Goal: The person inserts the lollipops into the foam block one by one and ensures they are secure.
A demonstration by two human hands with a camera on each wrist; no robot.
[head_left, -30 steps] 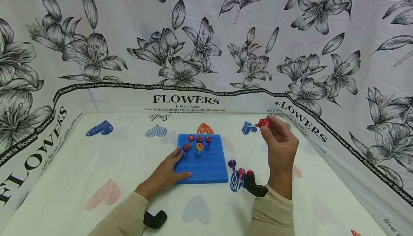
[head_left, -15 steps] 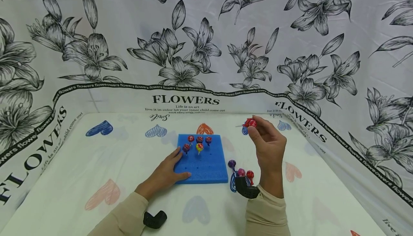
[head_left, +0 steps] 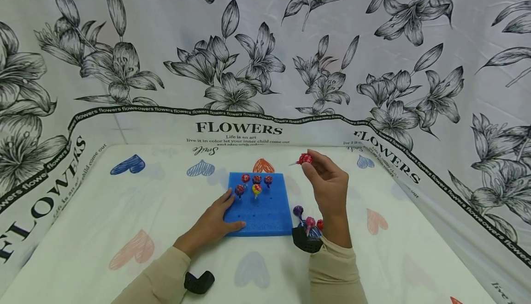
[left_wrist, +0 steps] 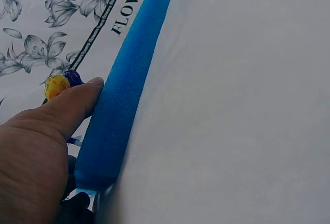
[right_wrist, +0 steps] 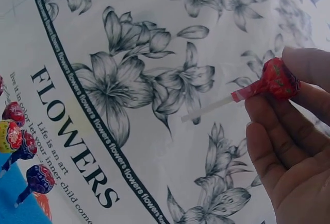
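Observation:
My right hand [head_left: 329, 186] pinches a red-wrapped lollipop [head_left: 306, 158] by its candy head, above the table and right of the blue foam block [head_left: 265, 223]. In the right wrist view, the lollipop's [right_wrist: 279, 80] white stick points left and down, touching nothing. My left hand [head_left: 212, 224] rests against the block's left side and front corner, its fingers extended. The left wrist view shows the thumb [left_wrist: 77, 103] lying on the block's top edge; the other fingers are hidden there. Several lollipops stand upright in the block's far half, among them a yellow one [head_left: 257, 188].
Right of the block, a purple lollipop [head_left: 298, 211], a pink one [head_left: 310, 222] and a red one [head_left: 320, 224] lie on the heart-printed tablecloth [head_left: 137, 202], partly behind the black right wrist camera [head_left: 307, 240]. A flower-printed curtain [head_left: 265, 87] stands behind the table.
My right hand has moved left towards the foam block, carrying the red lollipop, whose stick now tips slightly more downward. The left hand and the block have stayed in place.

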